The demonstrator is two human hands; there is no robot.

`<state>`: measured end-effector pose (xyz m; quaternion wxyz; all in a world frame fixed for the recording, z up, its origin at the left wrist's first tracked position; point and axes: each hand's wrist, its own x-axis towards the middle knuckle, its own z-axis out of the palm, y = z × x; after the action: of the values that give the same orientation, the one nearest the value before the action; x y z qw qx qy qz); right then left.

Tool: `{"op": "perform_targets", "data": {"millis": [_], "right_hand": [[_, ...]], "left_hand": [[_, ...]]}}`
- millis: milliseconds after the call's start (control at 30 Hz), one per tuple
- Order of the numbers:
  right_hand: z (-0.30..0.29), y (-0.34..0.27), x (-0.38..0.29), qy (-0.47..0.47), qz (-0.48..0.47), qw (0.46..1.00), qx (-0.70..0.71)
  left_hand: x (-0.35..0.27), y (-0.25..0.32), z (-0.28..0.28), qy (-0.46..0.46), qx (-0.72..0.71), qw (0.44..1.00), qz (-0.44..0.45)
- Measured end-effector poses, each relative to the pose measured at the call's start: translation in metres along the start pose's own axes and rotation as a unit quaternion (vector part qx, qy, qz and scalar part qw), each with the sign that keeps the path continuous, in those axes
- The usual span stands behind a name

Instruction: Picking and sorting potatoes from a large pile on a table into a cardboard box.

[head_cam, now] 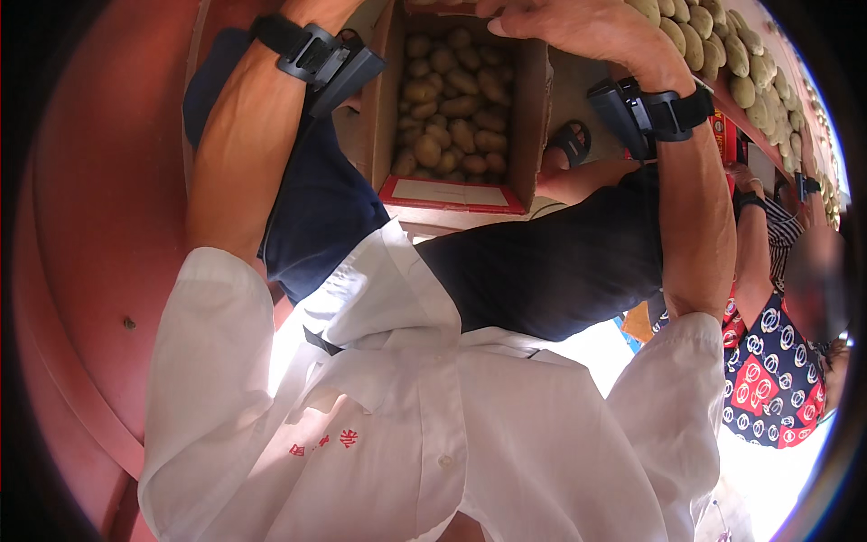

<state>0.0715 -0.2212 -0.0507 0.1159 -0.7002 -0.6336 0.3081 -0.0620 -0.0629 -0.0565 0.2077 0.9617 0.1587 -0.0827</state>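
A cardboard box (535, 129) holding many potatoes (460, 107) stands before me at the upper middle, between my legs. My right hand (562, 26) is over the box's far right corner, bent inward, with its fingers partly cut off by the top edge; what they touch is hidden. Only the forearm and strapped wrist of my left arm show at the upper left, and the left hand lies beyond the top edge. Each wrist wears a black strap with a dark device. More potatoes (738, 57) lie heaped on a surface at the upper right.
A co-worker's arm (752, 237) and patterned clothing (772, 366) are close on my right. A sandalled foot (571, 143) rests right of the box. Smooth red panels (101, 237) curve along my left. A red printed carton (723, 139) stands below the heaped potatoes.
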Motion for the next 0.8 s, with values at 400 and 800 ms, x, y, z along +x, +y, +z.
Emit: {"op": "perform_targets", "data": {"millis": [400,800], "right_hand": [[-0.025,-0.006,-0.005,0.188,0.055,0.974,0.116],[-0.024,0.004,-0.013,0.279,-0.003,0.946,0.166]], "left_hand": [[-0.017,0.009,0.002,-0.197,-0.082,0.974,0.072],[-0.017,-0.024,0.074,-0.222,0.023,0.974,0.039]]}}
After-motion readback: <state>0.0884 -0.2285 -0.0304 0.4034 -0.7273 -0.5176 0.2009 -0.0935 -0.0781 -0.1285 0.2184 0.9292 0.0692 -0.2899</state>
